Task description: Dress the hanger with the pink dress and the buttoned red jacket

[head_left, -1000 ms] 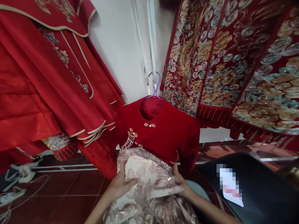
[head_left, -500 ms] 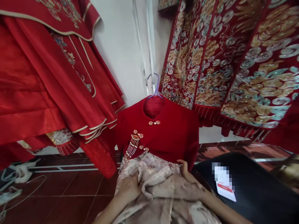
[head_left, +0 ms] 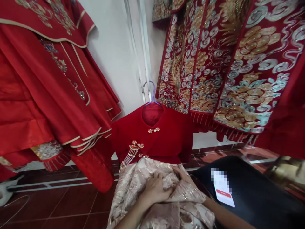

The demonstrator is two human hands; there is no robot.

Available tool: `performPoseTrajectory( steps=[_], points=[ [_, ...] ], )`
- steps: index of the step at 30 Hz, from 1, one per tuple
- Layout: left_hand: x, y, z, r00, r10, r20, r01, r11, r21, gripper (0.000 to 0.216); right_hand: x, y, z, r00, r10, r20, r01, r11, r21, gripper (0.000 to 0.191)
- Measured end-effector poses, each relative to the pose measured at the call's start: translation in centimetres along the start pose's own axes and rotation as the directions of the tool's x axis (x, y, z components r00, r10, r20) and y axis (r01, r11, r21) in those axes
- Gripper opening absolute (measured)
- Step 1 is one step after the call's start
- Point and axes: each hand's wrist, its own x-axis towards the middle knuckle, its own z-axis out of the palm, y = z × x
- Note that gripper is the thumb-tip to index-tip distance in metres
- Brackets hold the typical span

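A red jacket (head_left: pixel 166 140) with gold clasps and a tassel brooch hangs on a lilac hanger (head_left: pixel 150 93) against the white wall. Below it lies a pale pink brocade skirt (head_left: pixel 133 190), bunched up in front of me. My left hand (head_left: pixel 156 190) presses on the gathered pink fabric, its fingers curled into the folds. My right hand (head_left: pixel 183 175) lies just right of it, fingers closed on the same fabric near the jacket's hem.
Red embroidered robes (head_left: pixel 47 95) hang at the left. A heavily beaded red and gold garment (head_left: pixel 226 63) hangs at the upper right. A black surface (head_left: pixel 257 194) with a white card (head_left: pixel 221 189) is at the lower right. Red floor tiles (head_left: pixel 59 203) lie below, with white cords at the far left.
The pink fabric, held up against the jacket's front before, now sits lower and bunched. My hands have come closer together on it, and the view has shifted slightly.
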Motion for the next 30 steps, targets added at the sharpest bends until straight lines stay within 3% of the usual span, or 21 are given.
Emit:
performPoseTrajectory(
  steps=[2,4,5,8,10,11,14,15,16,17,19,22,25,30],
  points=[
    [0.1,-1.6,0.0,0.999,0.044,0.021,-0.04,0.986,-0.16,0.066,1.1,1.6,-0.3,0.989,0.007,0.15,0.007,0.996,-0.091,0.05],
    [0.2,-2.9,-1.3,0.998,0.063,0.031,-0.048,0.935,-0.352,0.059,1.6,2.5,-1.8,0.977,-0.004,0.212,0.048,0.977,-0.206,0.042],
    [0.4,-3.5,-2.1,0.998,0.062,0.026,-0.044,0.892,-0.45,0.054,1.7,2.6,-2.9,0.985,-0.031,0.168,0.073,0.965,-0.251,0.035],
    [2.1,-5.4,-3.9,0.999,-0.021,-0.037,-0.009,0.745,-0.667,0.05,2.0,1.0,-6.4,0.994,-0.102,-0.027,0.089,0.949,-0.302,0.037],
    [3.6,-6.8,-3.8,0.963,-0.16,-0.215,-0.045,0.696,-0.717,0.044,2.8,-1.9,-7.8,0.989,-0.145,-0.037,0.131,0.957,-0.258,0.034],
    [4.2,-7.4,-3.4,0.906,-0.235,-0.352,-0.096,0.695,-0.712,0.038,3.5,-3.6,-7.8,0.982,-0.184,-0.037,0.172,0.961,-0.217,0.031],
    [5.1,-8.7,-1.2,0.623,-0.354,-0.697,-0.251,0.754,-0.607,0.022,6.7,-8.5,-5.0,0.964,-0.262,0.045,0.264,0.964,-0.043,0.025],
    [5.1,-9.0,-0.4,0.569,-0.352,-0.743,-0.27,0.774,-0.573,0.022,7.9,-9.6,-3.3,0.962,-0.26,0.087,0.26,0.965,0.012,0.024],
    [4.9,-9.2,0.2,0.548,-0.336,-0.766,-0.276,0.792,-0.545,0.025,9.1,-10.2,-1.4,0.96,-0.249,0.124,0.243,0.968,0.061,0.023],
    [4.7,-9.4,0.8,0.55,-0.306,-0.777,-0.278,0.81,-0.516,0.028,10.1,-10.4,0.6,0.967,-0.217,0.135,0.206,0.974,0.09,0.023],
    [4.3,-9.6,1.4,0.57,-0.235,-0.787,-0.277,0.847,-0.453,0.032,11.4,-9.8,4.2,0.989,-0.145,0.031,0.142,0.987,0.08,0.034],
    [4.1,-9.9,1.5,0.6,-0.166,-0.782,-0.257,0.886,-0.385,0.033,11.9,-7.9,7.7,0.992,-0.109,-0.062,0.115,0.988,0.1,0.024],
    [4.1,-10.0,1.4,0.613,-0.147,-0.776,-0.25,0.896,-0.366,0.033,11.3,-6.8,8.8,0.991,-0.108,-0.084,0.118,0.986,0.114,0.011],
    [3.8,-9.9,1.5,0.645,-0.1,-0.757,-0.236,0.917,-0.322,0.034,11.0,-6.8,8.6,0.987,-0.119,-0.11,0.134,0.981,0.141,0.005]
  ],
)
